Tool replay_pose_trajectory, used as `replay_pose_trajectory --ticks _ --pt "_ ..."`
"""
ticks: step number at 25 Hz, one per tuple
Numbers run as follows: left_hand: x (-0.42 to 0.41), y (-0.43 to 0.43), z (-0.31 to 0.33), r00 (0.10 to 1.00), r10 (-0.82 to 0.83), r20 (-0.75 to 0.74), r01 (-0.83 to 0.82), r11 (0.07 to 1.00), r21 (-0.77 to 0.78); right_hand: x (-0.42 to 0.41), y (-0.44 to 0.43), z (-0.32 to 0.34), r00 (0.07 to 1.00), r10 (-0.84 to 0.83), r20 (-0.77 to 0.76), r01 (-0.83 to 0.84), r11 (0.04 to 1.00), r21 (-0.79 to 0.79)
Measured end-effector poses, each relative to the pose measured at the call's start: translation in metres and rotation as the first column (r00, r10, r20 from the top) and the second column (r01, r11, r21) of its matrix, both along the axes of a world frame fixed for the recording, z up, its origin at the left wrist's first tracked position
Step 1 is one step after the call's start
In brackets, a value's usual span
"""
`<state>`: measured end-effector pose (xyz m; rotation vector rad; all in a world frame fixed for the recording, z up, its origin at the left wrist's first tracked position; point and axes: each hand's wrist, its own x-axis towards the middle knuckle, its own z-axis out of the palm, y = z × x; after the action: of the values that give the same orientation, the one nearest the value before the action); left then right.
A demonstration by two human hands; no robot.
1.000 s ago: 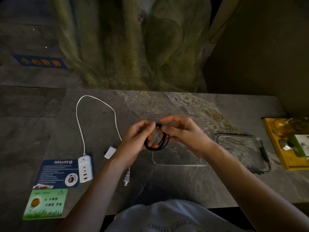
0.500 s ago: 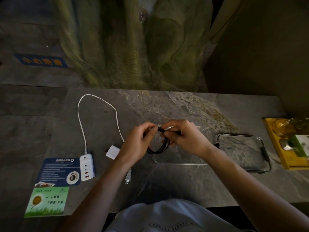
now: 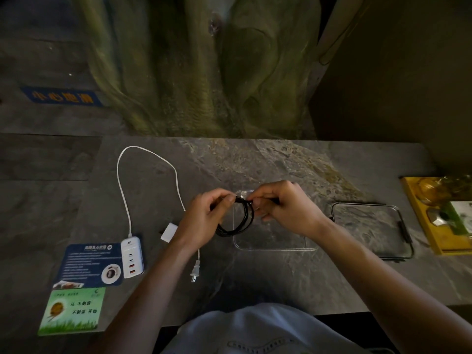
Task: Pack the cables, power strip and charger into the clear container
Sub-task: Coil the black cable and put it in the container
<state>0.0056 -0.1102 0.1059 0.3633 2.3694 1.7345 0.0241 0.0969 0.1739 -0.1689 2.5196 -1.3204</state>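
Both hands hold a coiled black cable [image 3: 238,221] just above the left end of the clear container [image 3: 275,245] on the stone table. My left hand [image 3: 207,221] pinches the coil's top and left side. My right hand [image 3: 286,210] grips its top right, with the cable's end hidden under the fingers. A white power strip [image 3: 131,256] lies at the left, its white cord [image 3: 122,175] looping back round to a plug [image 3: 195,270] near my left forearm. A small white charger [image 3: 169,232] sits beside my left wrist.
The container's clear lid [image 3: 370,228] with a dark clip lies to the right. A yellow tray [image 3: 424,221] with glassware stands at the far right edge. A blue card [image 3: 84,261] and a green card [image 3: 70,311] lie at the front left. A rock wall rises behind the table.
Both hands and the black coil have dropped slightly toward the container. My right hand's fingers have closed tighter around the cable's end at the top of the coil.
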Motion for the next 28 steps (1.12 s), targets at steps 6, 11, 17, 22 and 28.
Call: replay_pose_trajectory --ticks 6,11,17,22,28 --pt "0.004 0.007 0.001 0.999 -0.043 0.024 0.043 0.999 -0.003 -0.004 0.004 -0.002 0.996 0.078 0.035 -0.078 0.997 -0.009" --pt "0.006 0.016 0.003 0.991 -0.125 0.044 0.124 0.992 0.031 -0.003 0.003 -0.006 0.995 0.088 0.039 -0.086 0.995 -0.043" --pt "0.005 0.021 0.001 0.985 -0.114 0.127 0.096 0.986 0.138 -0.002 0.007 -0.014 0.988 -0.010 0.153 0.036 0.985 -0.168" --pt "0.007 0.020 -0.004 0.972 -0.094 0.214 0.050 0.978 0.203 0.002 0.011 -0.018 0.963 -0.072 0.261 0.147 0.949 -0.279" --pt "0.007 0.023 -0.021 0.885 0.051 0.462 -0.195 0.943 0.270 0.002 0.021 -0.035 0.895 -0.216 0.392 0.363 0.861 -0.356"
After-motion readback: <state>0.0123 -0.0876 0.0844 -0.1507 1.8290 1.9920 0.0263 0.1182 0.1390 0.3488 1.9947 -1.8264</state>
